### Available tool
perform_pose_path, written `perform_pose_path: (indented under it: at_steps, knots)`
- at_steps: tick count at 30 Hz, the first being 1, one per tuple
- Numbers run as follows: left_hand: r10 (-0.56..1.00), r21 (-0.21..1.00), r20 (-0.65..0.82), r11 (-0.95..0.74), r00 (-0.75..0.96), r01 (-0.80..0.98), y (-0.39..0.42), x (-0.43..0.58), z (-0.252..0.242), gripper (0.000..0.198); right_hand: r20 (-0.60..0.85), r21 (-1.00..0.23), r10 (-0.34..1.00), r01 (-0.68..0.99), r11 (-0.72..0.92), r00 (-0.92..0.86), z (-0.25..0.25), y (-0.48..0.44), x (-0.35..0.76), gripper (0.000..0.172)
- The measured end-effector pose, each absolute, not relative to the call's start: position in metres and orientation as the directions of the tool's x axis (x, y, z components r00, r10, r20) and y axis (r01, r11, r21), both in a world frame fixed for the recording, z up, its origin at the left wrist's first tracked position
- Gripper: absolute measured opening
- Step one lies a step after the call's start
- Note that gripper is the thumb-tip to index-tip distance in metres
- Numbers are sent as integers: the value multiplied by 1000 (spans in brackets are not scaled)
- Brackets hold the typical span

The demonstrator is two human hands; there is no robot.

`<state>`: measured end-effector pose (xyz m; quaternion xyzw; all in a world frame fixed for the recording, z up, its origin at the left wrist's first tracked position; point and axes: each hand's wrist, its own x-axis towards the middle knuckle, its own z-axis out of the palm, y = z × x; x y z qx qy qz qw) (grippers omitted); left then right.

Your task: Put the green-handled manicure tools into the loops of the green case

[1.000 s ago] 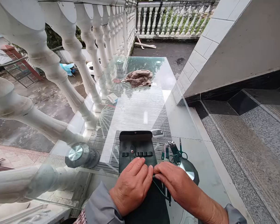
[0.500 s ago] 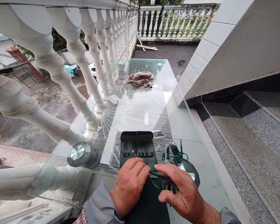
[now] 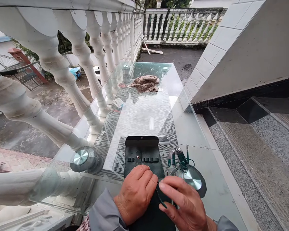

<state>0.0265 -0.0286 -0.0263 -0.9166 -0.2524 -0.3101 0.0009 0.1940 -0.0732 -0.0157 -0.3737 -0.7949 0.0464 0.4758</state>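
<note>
A black leather manicure case point(image 3: 144, 149) lies unfolded on the glass table, its elastic loops facing up. My left hand point(image 3: 137, 192) rests over its middle, fingers curled and pinched at the head of green-handled nail nippers point(image 3: 161, 197). One curved handle shows between my hands; the rest is hidden by my fingers. My right hand point(image 3: 183, 200) is bent around the handles, its thumb against the visible one. Beyond it lie several nail clippers point(image 3: 180, 158) and small green-handled scissors point(image 3: 188, 157). A foot file point(image 3: 164, 140) lies partly behind the case.
A crumpled brown cloth point(image 3: 145, 84) and a small card point(image 3: 118, 102) lie farther along the glass table point(image 3: 195, 131). A round metal-topped table leg point(image 3: 82, 157) stands at left. White balusters point(image 3: 74, 64) run along the left side; stone steps point(image 3: 260, 144) rise at right.
My right hand has moved slightly down, closing in around the nippers' handles, and its thumb now meets the handle. My left hand has shifted a little right. The view has tilted slightly.
</note>
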Motion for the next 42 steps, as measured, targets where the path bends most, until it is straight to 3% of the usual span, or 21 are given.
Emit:
perform_pose_path:
  at_steps: [5,7,14,19,25,29,35,42]
  knots:
    - [435,186,587,-893,683,409,-31,27,-28,30,731,-277,549,560,781,-405,-10,-75,194,19]
    - [432,188,585,-895,686,404,-32,26,-29,30,733,-258,534,554,791,-421,-11,-76,193,21]
    - [452,131,545,-878,706,461,-32,22,-37,31,628,-418,648,515,748,-431,-17,-78,190,45]
    - [467,77,539,-856,701,511,-32,21,-39,34,601,-479,704,534,697,-379,-14,-78,185,34]
    - [530,-22,529,-772,662,636,-31,18,-35,37,656,-358,662,624,695,-362,-14,-76,186,17]
    - [604,-69,462,-705,649,706,-30,17,-36,38,635,-276,693,737,617,-342,-20,-77,187,21]
    - [665,-84,211,-718,716,692,-34,18,-42,24,574,-198,741,819,539,-348,-32,-81,182,21]
    - [650,-111,152,-737,745,666,-34,18,-46,25,552,-173,770,860,480,-319,-37,-80,181,26]
